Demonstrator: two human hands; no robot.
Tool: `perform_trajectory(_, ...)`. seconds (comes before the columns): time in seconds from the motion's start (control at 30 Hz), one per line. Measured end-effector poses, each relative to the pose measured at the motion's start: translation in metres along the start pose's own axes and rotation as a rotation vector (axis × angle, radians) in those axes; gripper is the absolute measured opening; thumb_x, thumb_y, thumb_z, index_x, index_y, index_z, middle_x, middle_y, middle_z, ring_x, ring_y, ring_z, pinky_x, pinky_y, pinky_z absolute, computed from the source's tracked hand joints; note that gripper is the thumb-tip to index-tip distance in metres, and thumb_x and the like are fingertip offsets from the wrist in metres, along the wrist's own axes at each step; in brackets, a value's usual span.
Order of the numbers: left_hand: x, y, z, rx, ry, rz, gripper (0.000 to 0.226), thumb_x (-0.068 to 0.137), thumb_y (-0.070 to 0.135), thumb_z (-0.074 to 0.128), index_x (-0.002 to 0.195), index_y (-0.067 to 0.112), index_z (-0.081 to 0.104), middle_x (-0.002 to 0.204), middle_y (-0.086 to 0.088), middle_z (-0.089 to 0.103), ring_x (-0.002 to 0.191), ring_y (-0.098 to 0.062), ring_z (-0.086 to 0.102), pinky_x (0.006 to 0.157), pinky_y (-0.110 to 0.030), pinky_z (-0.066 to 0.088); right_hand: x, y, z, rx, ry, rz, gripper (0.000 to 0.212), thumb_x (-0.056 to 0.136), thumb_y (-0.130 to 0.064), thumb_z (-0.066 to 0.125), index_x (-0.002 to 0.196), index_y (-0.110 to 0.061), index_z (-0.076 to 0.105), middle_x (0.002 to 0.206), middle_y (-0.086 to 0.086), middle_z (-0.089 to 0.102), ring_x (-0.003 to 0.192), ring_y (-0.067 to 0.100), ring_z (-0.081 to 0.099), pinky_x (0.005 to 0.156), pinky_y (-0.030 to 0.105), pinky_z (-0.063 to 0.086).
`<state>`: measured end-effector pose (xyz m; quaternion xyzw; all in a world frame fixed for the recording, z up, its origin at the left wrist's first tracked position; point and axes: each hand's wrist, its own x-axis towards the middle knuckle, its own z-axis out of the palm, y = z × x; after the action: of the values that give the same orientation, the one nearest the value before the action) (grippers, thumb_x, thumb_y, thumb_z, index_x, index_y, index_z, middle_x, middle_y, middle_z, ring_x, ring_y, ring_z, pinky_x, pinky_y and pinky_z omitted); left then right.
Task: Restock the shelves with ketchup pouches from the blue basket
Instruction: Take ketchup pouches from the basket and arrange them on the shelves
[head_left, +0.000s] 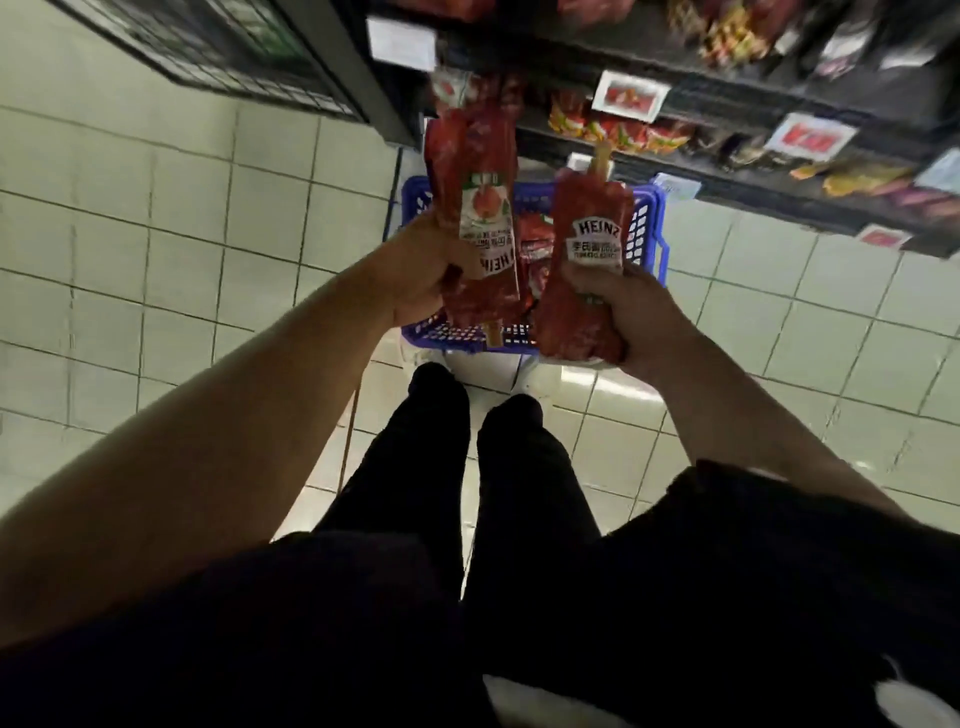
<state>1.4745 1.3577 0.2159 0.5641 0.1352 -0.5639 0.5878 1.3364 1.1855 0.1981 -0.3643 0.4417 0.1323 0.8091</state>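
1. The person stands on a pale tiled floor (156, 249), both bare arms stretched out over a blue basket (652, 228) that sits on the tiles at the foot of the shelves (727, 111).
2. The left hand (421, 270) is wrapped round a red ketchup pouch (475, 208), fingers curled about its lower half. This pouch hangs spout-down, its Heinz label upside down, and its top end reaches up toward the lower shelf.
3. The right hand (634, 317) grips a second ketchup pouch (589, 260) near its base, with the fingers closed around it. This one stands upright, spout at the top, Heinz label facing the camera.
4. The two pouches are held side by side, just apart, directly above the basket.
5. More red pouches (535, 234) lie inside the basket, seen in the gap between the two held ones; how many I cannot tell.
6. The dark shelves carry red and yellow packets (613, 127) and white price tags (629, 97) along their front edges, though the labels are too blurred to read.
7. Dark trousers (467, 467) fill the lower middle of the view.
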Motion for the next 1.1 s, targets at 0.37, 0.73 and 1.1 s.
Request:
perform_trajectory(0.37, -0.142, 0.119, 0.124, -0.442, -0.132, 0.394, 0.029, 0.100, 0.013, 0.054, 0.126, 0.001, 0.056, 0.115, -0.014, 0.068, 0.111, -0.028, 0.064, 0.103, -0.048, 0.051, -0.154, -0.099, 0.073, 0.339, -0.090, -0.222, 0.019, 0.086, -0.024, 0.069, 0.100, -0.011, 0.068, 0.090, 0.013, 0.075, 0.079, 0.027, 0.074, 0.081, 0.044, 0.060)
perform_trajectory(0.73, -0.266, 0.180, 0.095, 0.047, -0.192, 0.461, 0.073, 0.068, 0.017, 0.086, 0.130, -0.010, 0.057, 0.134, -0.033, 0.057, 0.121, -0.045, 0.056, 0.107, -0.058, 0.042, -0.228, -0.235, 0.105, -0.131, -0.132, -0.599, 0.011, 0.075, -0.017, 0.080, 0.086, -0.021, 0.079, 0.089, 0.012, 0.077, 0.077, 0.027, 0.076, 0.069, 0.042, 0.060)
perform_trajectory(1.1, -0.294, 0.276, 0.098, 0.615, -0.229, 0.616, 0.036, 0.088, 0.025, 0.079, 0.122, 0.026, 0.069, 0.120, -0.004, 0.073, 0.110, -0.024, 0.071, 0.087, -0.032, 0.059, -0.312, -0.340, 0.202, -0.562, -0.255, -0.763, 0.015, 0.087, -0.021, 0.077, 0.100, -0.015, 0.077, 0.101, 0.011, 0.078, 0.090, 0.025, 0.076, 0.069, 0.036, 0.061)
